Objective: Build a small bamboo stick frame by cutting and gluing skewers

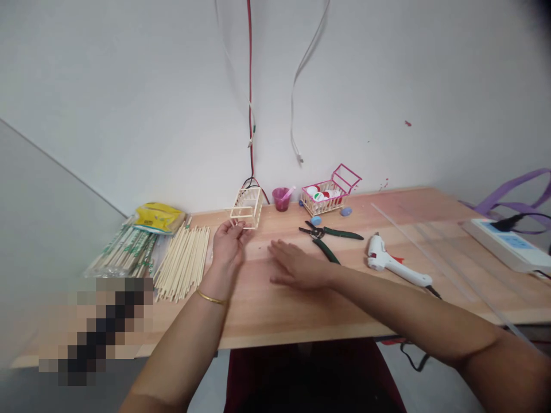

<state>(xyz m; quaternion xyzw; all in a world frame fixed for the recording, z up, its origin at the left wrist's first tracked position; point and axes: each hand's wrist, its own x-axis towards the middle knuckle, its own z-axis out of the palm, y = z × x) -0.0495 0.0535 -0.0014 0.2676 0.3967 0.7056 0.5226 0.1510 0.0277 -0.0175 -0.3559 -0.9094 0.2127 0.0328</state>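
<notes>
Between the thumb and fingers of my left hand [230,244] is the near lower edge of a small open frame made of pale wooden sticks [247,207]. It is tilted slightly, close to the wall. My right hand [299,267] rests palm down on the wooden table [258,315], fingers stretched out, holding nothing. Just beyond it lie wire strippers [318,232] with dark green handles, jaws apart. Behind them stands a little stick cart [325,198] with a pink rim and handle, blue wheels and several small round-lidded pots inside.
Loose sticks [183,261], packaged sticks [124,246] and a yellow packet [159,218] lie at left. A purple cup [282,199] stands by the wall. Rightward are a white glue gun [394,261], clear glue sticks [422,252] and a power strip [503,244]. Cables [249,86] hang down the wall.
</notes>
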